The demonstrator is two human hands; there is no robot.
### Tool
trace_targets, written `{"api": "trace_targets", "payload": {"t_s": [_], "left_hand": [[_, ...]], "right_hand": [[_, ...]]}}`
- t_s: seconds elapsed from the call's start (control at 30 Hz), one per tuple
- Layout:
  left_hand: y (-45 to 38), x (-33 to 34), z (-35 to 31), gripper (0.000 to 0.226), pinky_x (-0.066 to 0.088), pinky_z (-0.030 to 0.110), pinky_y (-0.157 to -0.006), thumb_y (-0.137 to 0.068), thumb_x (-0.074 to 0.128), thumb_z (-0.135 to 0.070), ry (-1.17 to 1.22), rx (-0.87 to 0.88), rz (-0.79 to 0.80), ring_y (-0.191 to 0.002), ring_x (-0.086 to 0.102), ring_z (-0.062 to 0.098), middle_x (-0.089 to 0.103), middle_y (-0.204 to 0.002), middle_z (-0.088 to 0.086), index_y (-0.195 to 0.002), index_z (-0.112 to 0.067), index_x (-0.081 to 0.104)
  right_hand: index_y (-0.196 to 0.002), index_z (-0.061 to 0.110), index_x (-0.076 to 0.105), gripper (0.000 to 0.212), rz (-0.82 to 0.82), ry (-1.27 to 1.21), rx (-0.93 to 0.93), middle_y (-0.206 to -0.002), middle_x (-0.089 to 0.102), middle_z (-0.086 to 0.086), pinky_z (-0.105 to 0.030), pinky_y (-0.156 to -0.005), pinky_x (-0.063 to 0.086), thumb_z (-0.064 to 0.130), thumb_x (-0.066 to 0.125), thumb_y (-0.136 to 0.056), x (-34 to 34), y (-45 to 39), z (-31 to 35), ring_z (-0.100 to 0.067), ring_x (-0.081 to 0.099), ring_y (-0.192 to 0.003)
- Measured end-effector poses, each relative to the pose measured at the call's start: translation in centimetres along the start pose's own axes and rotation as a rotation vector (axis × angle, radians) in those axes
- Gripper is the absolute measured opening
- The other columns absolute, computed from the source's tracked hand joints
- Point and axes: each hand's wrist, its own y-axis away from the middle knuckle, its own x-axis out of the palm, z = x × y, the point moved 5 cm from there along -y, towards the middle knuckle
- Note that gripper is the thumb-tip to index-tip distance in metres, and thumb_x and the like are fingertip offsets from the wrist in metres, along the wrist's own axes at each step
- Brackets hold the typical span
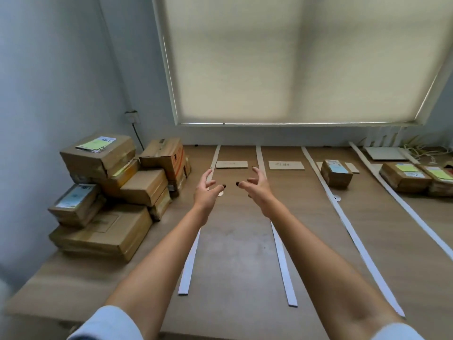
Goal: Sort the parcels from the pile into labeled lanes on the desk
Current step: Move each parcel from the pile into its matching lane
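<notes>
A pile of brown cardboard parcels (pixel 115 192) is stacked at the desk's left end. White strips (pixel 282 253) divide the wooden desk (pixel 235 253) into lanes, with cardboard label cards (pixel 231 164) (pixel 286 165) at the far end. One small parcel (pixel 336 173) sits in the third lane; two flat parcels (pixel 405 176) (pixel 441 179) lie in the rightmost lane. My left hand (pixel 207 188) and my right hand (pixel 256 186) hover side by side above the first lane, fingers spread and loosely bent, holding nothing.
A window with a drawn blind (pixel 294 60) fills the wall behind the desk. A wall socket with a cable (pixel 133 117) is behind the pile. A white flat device (pixel 384 153) and tangled cables (pixel 426 152) lie at the far right.
</notes>
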Motion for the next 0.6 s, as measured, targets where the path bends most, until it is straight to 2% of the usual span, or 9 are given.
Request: {"api": "trace_targets", "payload": {"t_s": [0.23, 0.33, 0.5, 0.6], "left_hand": [[1.8, -11.3, 3.6, 0.062, 0.041, 0.043, -0.102, -0.086, 0.062, -0.014, -0.112, -0.052, 0.009, -0.117, 0.048, 0.018, 0.050, -0.132, 0.011, -0.140, -0.029, 0.036], [1.2, -14.7, 4.0, 0.063, 0.042, 0.045, -0.102, -0.087, 0.062, -0.015, -0.142, -0.050, -0.043, -0.122, 0.047, 0.022, 0.048, -0.135, 0.011, -0.141, -0.028, 0.035], [0.2, -19.3, 4.1, 0.062, 0.043, 0.044, -0.101, -0.088, 0.060, -0.010, -0.159, -0.062, -0.098, -0.126, 0.044, 0.026, 0.045, -0.139, 0.014, -0.143, -0.025, 0.034], [-0.7, -23.0, 4.4, 0.062, 0.043, 0.039, -0.098, -0.088, 0.059, -0.008, -0.178, -0.067, -0.127, -0.128, 0.043, 0.026, 0.043, -0.140, 0.012, -0.143, -0.025, 0.035]], "right_hand": [[-0.142, 0.027, 0.029, 0.075, 0.066, 0.012, 0.128, -0.127, 0.047, -0.010, -0.038, -0.098, 0.045, 0.023, 0.070, -0.079, 11.9, 4.8, -2.7, -0.023, 0.050, -0.112], [-0.144, 0.028, 0.027, 0.077, 0.121, 0.013, 0.137, -0.129, 0.046, -0.010, -0.036, -0.095, 0.046, 0.023, 0.070, -0.080, 15.7, 5.3, -3.1, -0.021, 0.050, -0.110], [-0.145, 0.025, 0.027, 0.076, 0.161, 0.020, 0.135, -0.132, 0.045, -0.014, -0.038, -0.100, 0.044, 0.021, 0.068, -0.081, 20.0, 3.9, -2.0, -0.025, 0.050, -0.117], [-0.145, 0.023, 0.028, 0.073, 0.166, 0.003, 0.098, -0.133, 0.046, -0.013, -0.031, -0.091, 0.044, 0.019, 0.066, -0.083, 22.5, 2.5, -0.5, -0.024, 0.050, -0.118]]}}
